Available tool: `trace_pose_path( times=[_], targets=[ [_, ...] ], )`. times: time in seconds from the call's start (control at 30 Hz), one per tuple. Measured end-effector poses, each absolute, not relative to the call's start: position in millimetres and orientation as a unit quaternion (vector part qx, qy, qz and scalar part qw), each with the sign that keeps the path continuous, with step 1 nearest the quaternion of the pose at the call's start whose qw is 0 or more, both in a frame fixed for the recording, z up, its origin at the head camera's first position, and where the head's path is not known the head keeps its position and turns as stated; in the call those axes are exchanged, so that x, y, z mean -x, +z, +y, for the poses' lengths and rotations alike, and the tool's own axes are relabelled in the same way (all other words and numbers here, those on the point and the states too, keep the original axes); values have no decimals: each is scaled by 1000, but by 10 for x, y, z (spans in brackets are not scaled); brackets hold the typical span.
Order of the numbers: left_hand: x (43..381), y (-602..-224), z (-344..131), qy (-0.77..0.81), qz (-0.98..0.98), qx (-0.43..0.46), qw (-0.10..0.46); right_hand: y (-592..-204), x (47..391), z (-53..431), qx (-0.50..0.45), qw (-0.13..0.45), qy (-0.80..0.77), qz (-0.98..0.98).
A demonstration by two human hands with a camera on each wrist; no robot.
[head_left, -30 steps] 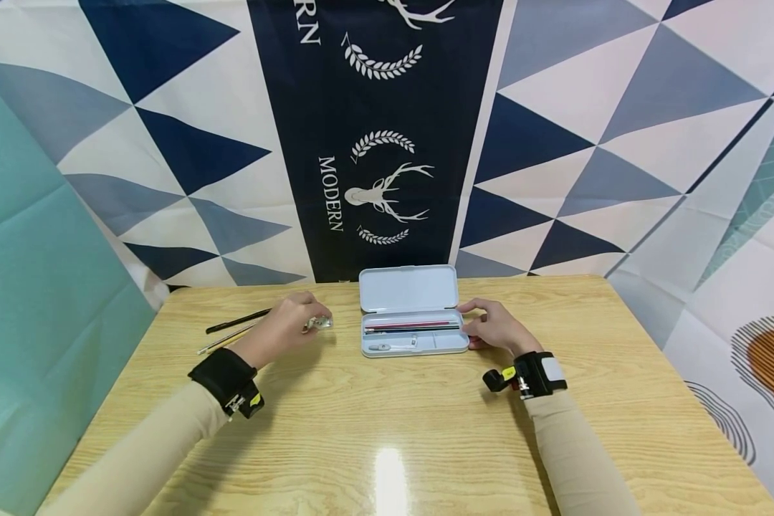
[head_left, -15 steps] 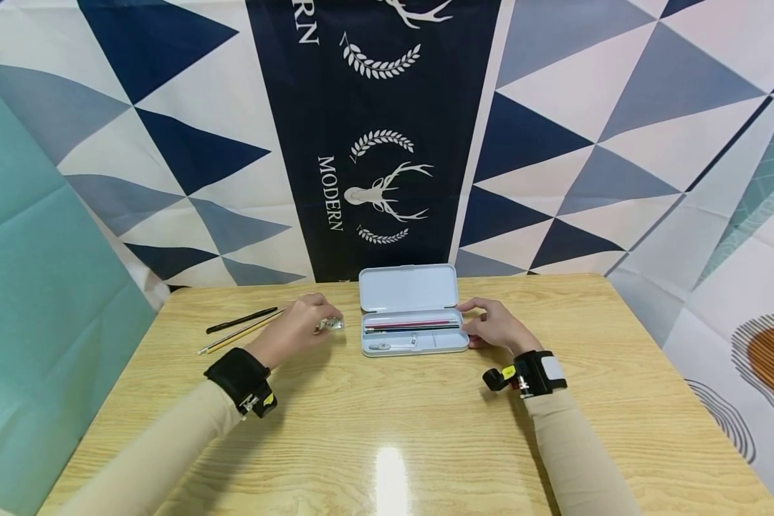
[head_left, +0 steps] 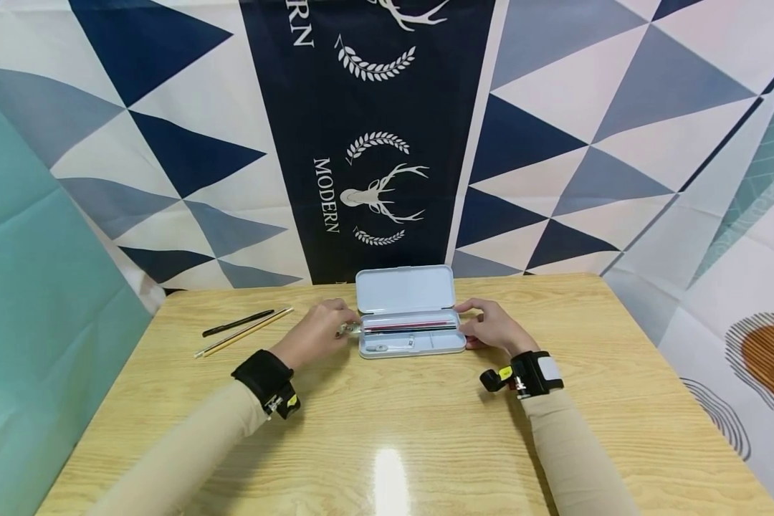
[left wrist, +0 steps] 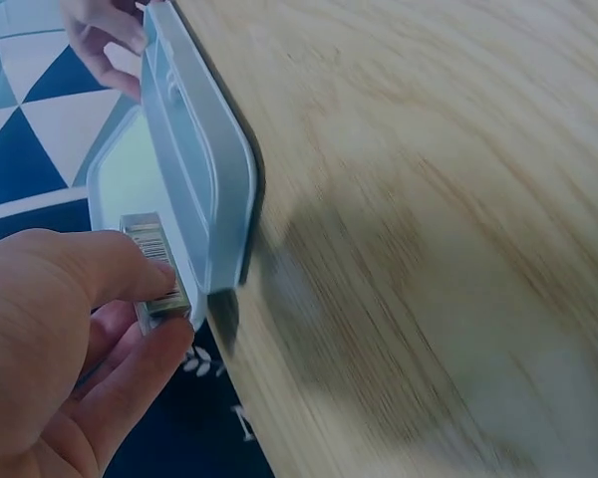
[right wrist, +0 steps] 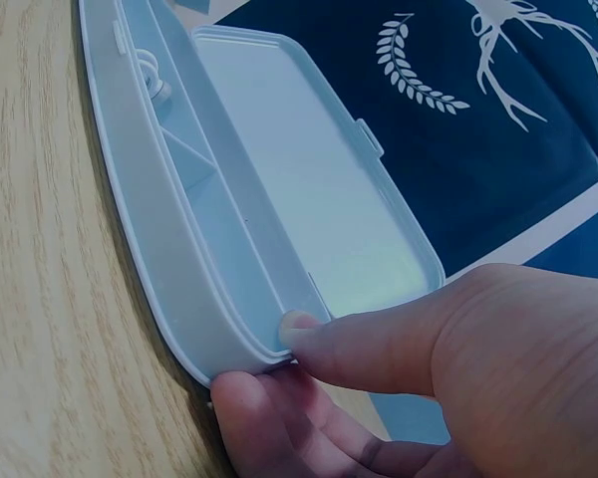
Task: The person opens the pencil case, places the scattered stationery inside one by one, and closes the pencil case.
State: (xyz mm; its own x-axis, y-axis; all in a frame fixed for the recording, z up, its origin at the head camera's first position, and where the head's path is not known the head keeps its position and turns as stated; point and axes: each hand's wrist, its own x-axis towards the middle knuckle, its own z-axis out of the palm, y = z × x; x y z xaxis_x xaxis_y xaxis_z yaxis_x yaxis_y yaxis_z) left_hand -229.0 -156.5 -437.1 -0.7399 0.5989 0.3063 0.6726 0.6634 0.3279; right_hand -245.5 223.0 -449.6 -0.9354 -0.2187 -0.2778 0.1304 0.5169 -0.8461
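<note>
My left hand [head_left: 319, 331] pinches a small clear plastic box [left wrist: 149, 249] with a barcode label between thumb and fingers. It is at the left end of the pale blue pencil case [head_left: 426, 352], whose lid [head_left: 405, 289] stands raised at the back. My right hand [head_left: 495, 328] grips the case's right end, thumb [right wrist: 314, 339] over the rim and fingers against the outside. Red and dark pencils [head_left: 409, 327] lie along the case's rear compartment. A small white looped piece [right wrist: 154, 75] lies in the front compartment.
On the wooden table [head_left: 335, 444], left of the case, lie a black pen [head_left: 237, 324], a yellow pencil [head_left: 248, 332] and a thin pale stick beside it. A patterned cloth [head_left: 387, 107] hangs directly behind the table's back edge.
My left hand has moved right with the clear box, from near the loose pencils to the case's left end. My right hand stays on the case.
</note>
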Motion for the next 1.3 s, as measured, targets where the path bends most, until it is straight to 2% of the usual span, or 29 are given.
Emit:
trace_pose_path(
  times=[0.3, 0.7, 1.07, 1.17, 1.3],
  targets=[
    [2236, -4236, -1256, -197, -926, 320, 47, -4491, 2462, 2251, 18, 178, -483, 857],
    [2310, -4281, -1001, -205, -920, 330, 43, -4499, 2461, 2246, 21, 178, -486, 855],
    [2400, -4289, -718, -212, -922, 323, 17, -4503, 2478, 2231, 19, 178, -489, 854],
    [2441, -4318, -635, -217, -919, 328, 20, -4505, 2476, 2233, 24, 178, -491, 852],
    [2742, -4705, -519, -219, -912, 345, 45, -4511, 2480, 2234, 22, 179, -487, 854]
  ],
)
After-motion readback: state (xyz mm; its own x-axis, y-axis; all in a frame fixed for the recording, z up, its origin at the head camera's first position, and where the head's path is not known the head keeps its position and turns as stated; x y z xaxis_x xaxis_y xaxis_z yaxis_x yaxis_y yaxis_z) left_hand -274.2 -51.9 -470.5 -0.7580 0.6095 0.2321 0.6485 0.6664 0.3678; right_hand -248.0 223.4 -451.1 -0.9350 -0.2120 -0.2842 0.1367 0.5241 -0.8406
